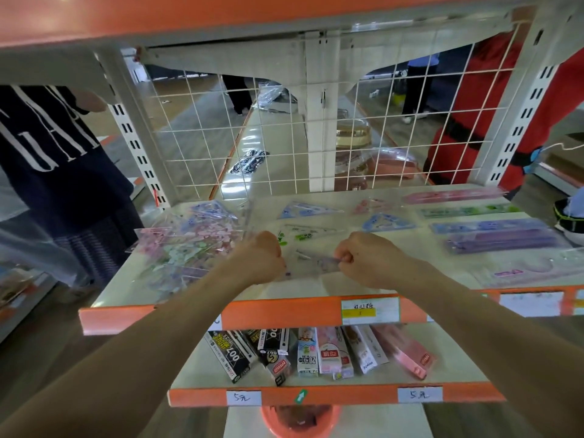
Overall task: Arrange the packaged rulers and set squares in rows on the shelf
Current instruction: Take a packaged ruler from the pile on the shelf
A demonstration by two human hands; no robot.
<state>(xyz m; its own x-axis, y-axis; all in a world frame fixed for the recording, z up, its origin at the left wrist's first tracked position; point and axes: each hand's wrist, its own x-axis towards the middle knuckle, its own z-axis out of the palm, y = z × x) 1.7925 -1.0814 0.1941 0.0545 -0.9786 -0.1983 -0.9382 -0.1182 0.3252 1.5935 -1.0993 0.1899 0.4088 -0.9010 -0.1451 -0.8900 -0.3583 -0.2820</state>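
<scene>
Both my hands hold one clear packaged set square with purple print, low over the front middle of the shelf. My left hand grips its left end and my right hand pinches its right end. A loose pile of packaged set squares lies at the left. Behind my hands lie a green set square, a blue one, a pink one and another blue one. At the right, packaged rulers lie in rows: pink, green, blue, purple.
A wire grid backs the shelf, with white uprights at both sides. An orange shelf hangs low overhead. Boxed stationery fills the lower shelf. A person in a dark shirt stands at left, another in red behind right.
</scene>
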